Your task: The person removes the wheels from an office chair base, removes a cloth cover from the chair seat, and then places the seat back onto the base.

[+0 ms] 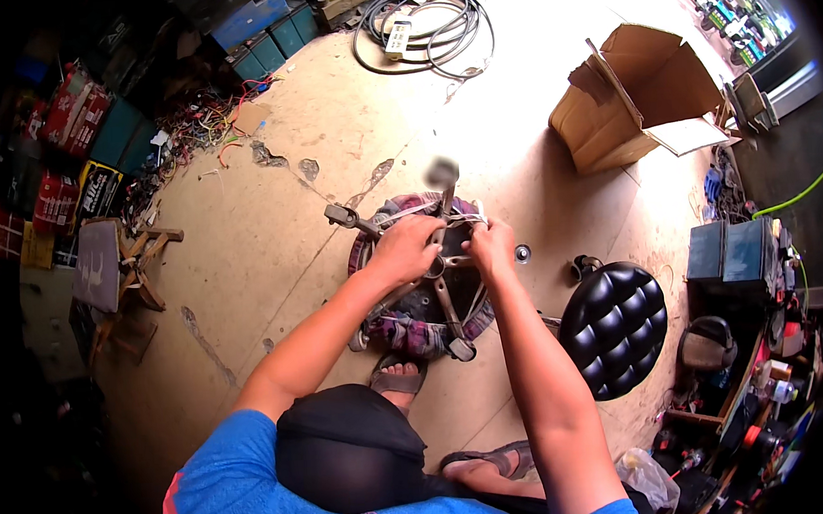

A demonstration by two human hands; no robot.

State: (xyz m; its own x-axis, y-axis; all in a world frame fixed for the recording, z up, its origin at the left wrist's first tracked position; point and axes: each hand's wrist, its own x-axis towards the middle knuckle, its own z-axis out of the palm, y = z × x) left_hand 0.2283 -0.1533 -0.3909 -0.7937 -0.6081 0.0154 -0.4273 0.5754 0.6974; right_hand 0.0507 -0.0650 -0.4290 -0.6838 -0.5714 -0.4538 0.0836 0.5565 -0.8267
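A five-legged metal stool base (443,297) with casters lies over a round cushion with a plaid fabric cover (406,335). Pale straps run across the cushion and around the legs. My left hand (411,246) is closed at the far side of the base, its fingertips at a white strap (467,219). To its right, my right hand (492,246) pinches the same strap, which stretches between the two hands. The far caster (441,172) is blurred. My forearms and fingers hide part of the hub and legs.
Right of the base lies a black tufted round seat (614,330). An open cardboard box (600,121) stands at the far right, and a coiled black cable (423,28) at the back. A small wooden stool (133,262) is on the left. Batteries (732,249) and clutter line the right side.
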